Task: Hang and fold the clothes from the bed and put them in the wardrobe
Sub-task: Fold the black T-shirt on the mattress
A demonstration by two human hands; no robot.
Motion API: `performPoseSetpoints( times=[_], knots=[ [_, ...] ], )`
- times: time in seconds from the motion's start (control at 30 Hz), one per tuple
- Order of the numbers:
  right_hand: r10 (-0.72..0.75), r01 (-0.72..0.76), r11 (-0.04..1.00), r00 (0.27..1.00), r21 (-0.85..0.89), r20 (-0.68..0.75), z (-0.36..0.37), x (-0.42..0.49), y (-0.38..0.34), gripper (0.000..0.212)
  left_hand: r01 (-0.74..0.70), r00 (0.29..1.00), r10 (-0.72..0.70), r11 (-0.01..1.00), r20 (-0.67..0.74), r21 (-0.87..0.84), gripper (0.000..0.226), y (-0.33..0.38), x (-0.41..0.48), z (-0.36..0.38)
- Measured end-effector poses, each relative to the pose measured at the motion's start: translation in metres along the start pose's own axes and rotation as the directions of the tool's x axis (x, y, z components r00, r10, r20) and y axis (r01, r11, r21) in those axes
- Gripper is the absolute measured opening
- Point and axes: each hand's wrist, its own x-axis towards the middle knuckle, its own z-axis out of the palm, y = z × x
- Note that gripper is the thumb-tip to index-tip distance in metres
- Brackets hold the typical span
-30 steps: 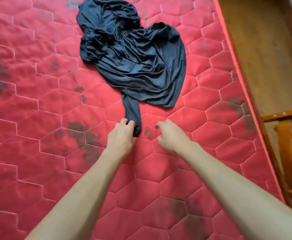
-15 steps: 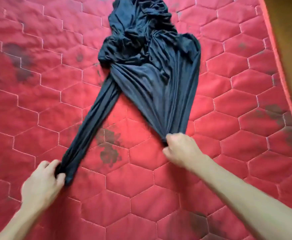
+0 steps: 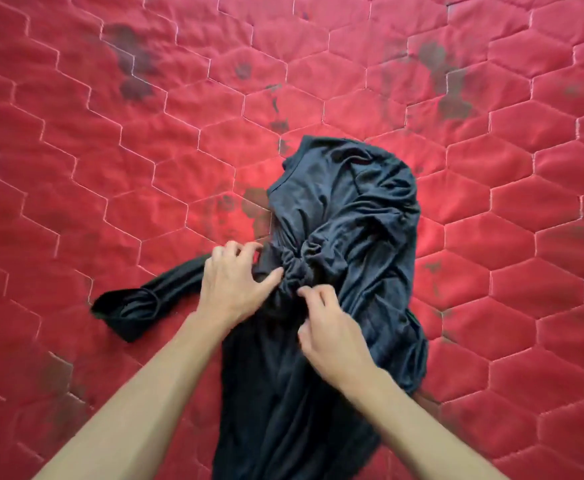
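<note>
Dark navy long-sleeved shirt (image 3: 346, 220) lying crumpled on red quilted mattress (image 3: 110, 133), one sleeve (image 3: 134, 303) trailing left. Left hand (image 3: 231, 285) spread with fingers relaxed over bunched cloth. Right hand (image 3: 328, 327) beside it, fingertips pinching the gathered fabric.

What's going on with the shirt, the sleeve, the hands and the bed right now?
Shirt: crumpled on the bed, bunched in the middle, not folded.
Sleeve: stretched out to the left, lying flat.
Left hand: fingers spread, touching the bunched cloth.
Right hand: fingers curled, pinching the cloth.
Bed: red quilted, dark stains.
</note>
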Motion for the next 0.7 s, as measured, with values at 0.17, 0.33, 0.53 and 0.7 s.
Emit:
performPoseSetpoints(
  times=[0.17,0.33,0.53,0.7],
  knots=[
    [0.02,-0.046,0.975,0.992,-0.216,-0.123,-0.027,0.058,0.018,0.09,-0.096,0.983,0.128,0.969,0.129,-0.228,0.034,0.021,-0.021,0.002],
    [-0.021,0.029,0.959,0.999,-0.283,0.029,-0.067,0.034,0.006,0.03,0.029,0.983,0.079,0.826,0.166,-0.563,0.044,0.013,-0.063,-0.068],
    [0.018,-0.043,0.991,0.982,-0.129,-0.185,-0.161,-0.043,-0.053,0.03,0.277,0.961,-0.131,0.432,0.244,-0.858,0.053,0.003,-0.081,-0.214],
    [0.027,0.09,0.96,0.915,0.267,-0.403,-0.264,-0.104,-0.127,0.034,0.262,0.963,-0.07,0.447,0.259,-0.855,0.036,0.017,-0.101,-0.335]
  ],
)
